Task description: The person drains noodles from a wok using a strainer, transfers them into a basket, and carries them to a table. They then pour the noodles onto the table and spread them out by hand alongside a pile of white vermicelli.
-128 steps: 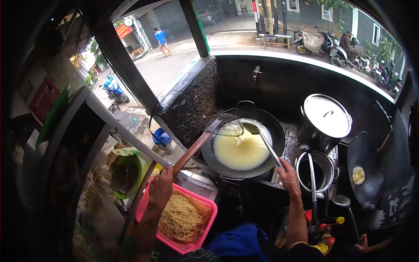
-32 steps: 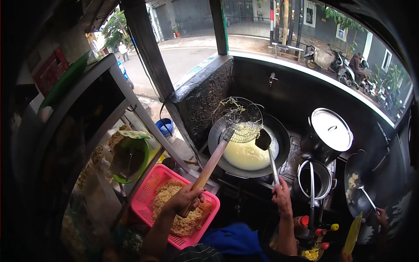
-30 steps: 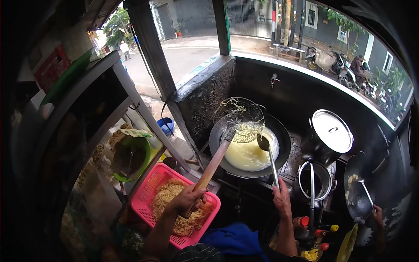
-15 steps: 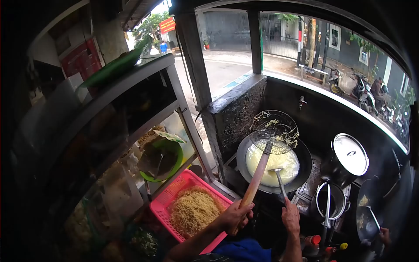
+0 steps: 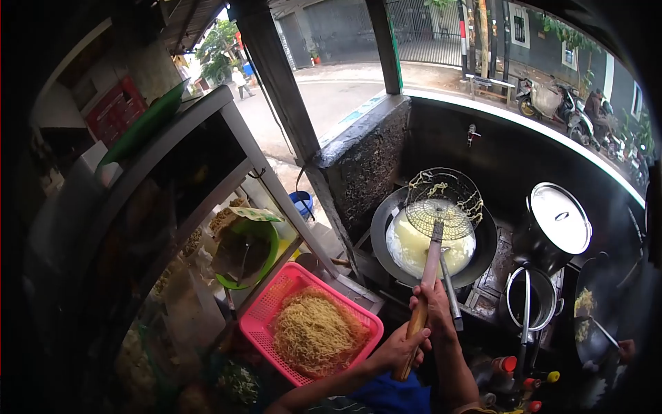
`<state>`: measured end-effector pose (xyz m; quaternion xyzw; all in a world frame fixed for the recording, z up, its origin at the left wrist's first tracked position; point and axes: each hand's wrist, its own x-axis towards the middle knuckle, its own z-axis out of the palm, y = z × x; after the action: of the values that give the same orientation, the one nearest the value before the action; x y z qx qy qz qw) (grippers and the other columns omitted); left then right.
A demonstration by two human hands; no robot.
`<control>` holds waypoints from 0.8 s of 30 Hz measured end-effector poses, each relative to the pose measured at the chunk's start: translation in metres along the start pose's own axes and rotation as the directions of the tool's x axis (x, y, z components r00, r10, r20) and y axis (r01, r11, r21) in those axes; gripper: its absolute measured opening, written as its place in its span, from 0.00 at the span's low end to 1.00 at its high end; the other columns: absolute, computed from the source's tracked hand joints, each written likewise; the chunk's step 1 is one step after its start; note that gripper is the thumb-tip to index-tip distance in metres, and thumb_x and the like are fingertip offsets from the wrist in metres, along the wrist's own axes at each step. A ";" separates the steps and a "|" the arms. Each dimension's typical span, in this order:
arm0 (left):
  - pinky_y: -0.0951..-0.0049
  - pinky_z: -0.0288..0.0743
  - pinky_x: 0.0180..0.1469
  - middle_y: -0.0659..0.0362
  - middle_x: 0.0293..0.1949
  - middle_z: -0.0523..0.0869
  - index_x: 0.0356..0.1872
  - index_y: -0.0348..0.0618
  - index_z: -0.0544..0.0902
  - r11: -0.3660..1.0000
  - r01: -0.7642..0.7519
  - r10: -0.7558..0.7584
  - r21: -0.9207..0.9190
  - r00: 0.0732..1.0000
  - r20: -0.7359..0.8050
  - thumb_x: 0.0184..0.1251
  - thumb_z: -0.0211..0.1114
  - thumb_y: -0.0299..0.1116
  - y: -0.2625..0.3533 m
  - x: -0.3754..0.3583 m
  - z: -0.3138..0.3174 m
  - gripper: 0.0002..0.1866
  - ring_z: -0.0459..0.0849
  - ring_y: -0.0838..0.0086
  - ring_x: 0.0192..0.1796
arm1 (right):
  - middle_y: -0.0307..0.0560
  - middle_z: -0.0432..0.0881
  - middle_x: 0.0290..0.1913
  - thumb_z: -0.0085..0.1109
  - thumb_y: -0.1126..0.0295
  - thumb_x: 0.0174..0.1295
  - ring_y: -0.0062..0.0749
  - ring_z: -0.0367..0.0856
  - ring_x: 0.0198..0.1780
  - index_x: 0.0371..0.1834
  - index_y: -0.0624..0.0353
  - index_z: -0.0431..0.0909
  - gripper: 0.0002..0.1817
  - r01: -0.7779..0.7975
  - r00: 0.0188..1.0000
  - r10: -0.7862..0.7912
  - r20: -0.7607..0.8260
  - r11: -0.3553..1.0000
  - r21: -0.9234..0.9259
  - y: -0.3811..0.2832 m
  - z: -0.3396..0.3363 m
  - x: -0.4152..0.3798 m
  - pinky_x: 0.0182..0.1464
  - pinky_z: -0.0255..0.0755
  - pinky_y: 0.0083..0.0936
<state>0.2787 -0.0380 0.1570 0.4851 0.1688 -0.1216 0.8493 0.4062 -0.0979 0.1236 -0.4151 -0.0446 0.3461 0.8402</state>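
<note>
My left hand (image 5: 402, 348) is closed around the lower end of the wooden handle of a wire skimmer (image 5: 432, 259). Higher up the same handle, my right hand (image 5: 434, 305) grips it too. The skimmer's round mesh is over a wok (image 5: 380, 238) of pale, foamy liquid, with some noodle strands (image 5: 473, 208) clinging to its rim. A metal-handled utensil (image 5: 449, 284) leans in the wok beside my right hand, unheld; its head is hidden. Left of my hands, a pink plastic basket (image 5: 256, 324) holds a heap of yellow noodles (image 5: 314, 331).
A lidded pot (image 5: 558, 221) and an open pot (image 5: 552, 303) stand right of the wok. At far right, another person's hand (image 5: 626, 350) holds a spatula in a second wok (image 5: 589, 279). Bottles (image 5: 505, 364) stand low right; a green bowl (image 5: 269, 252) sits left.
My right hand has let go of the metal-handled utensil and moved left onto the skimmer's handle. The skimmer has shifted slightly right, and the view has turned a little.
</note>
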 end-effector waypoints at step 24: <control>0.86 0.69 0.26 0.63 0.29 0.81 0.43 0.40 0.77 0.840 -0.485 0.509 0.244 0.547 -0.665 0.70 0.59 0.36 -0.070 -0.206 -0.154 0.10 0.75 0.86 0.26 | 0.37 0.75 0.37 0.54 0.72 0.61 0.17 0.71 0.32 0.71 0.57 0.56 0.34 -0.277 0.958 0.263 -0.113 0.752 -0.598 -0.014 0.062 -0.261 0.34 0.66 0.16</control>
<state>0.0382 0.0690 0.1128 0.5343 0.3348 0.3163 0.7088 0.1939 -0.2241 0.2298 -0.6683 -0.0840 0.4263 0.6038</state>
